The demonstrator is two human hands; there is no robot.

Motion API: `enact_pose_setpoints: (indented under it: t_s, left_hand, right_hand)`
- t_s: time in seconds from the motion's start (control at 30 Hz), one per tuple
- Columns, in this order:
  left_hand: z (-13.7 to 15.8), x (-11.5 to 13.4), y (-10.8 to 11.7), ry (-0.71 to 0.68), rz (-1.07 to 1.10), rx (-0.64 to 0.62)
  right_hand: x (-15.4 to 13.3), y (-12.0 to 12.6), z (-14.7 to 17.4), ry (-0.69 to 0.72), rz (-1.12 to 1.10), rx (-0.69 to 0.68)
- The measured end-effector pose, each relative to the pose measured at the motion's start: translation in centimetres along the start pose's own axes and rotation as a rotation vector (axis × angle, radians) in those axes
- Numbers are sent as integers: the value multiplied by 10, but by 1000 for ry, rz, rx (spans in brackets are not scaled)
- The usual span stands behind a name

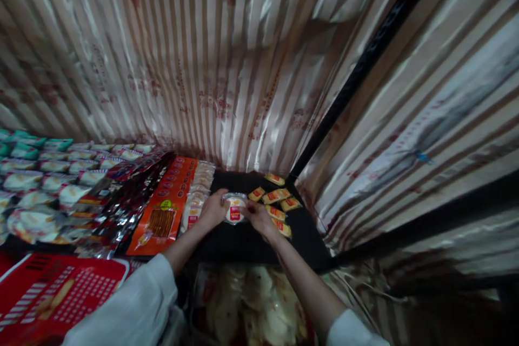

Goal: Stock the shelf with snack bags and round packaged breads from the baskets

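At the near edge: pale round snacks (259, 289) lie low in the middle, between the forearms, with a red bag (60, 292) to the left.
Left hand (214, 210): fingers pinching the left side of a small white packet (235, 211).
Right hand (259, 219): fingers on the packet's right side, so both hands grasp it.
White packet: between the two hands, red label showing, over the black shelf (239, 243); whether it touches the shelf, I cannot tell.
Left of the hands: a column of white packets (203, 178), then an orange bag (162, 211), just beside it.
Right of the hands: loose yellow packets (277, 195), one farther back near a black pole (344, 97).
Behind: striped sheeting (203, 65).
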State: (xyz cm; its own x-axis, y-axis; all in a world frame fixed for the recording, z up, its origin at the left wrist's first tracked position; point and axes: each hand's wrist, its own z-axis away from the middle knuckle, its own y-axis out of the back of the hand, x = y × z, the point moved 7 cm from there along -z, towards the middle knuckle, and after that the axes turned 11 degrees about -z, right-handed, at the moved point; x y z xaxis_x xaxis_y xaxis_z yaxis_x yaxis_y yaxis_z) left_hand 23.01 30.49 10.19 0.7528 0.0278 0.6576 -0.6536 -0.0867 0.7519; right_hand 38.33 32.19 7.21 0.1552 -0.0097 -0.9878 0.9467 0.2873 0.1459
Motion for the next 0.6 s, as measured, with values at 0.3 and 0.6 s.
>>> enact_pose_setpoints:
  t_s: [0.3,0.6]
  left_hand:
    - [-51,4,-23,132,49,151]
    - [-98,-26,-54,388,266,96]
  right_hand:
    - [12,12,-101,-65,281,339]
    - [38,-3,-163,-93,336,347]
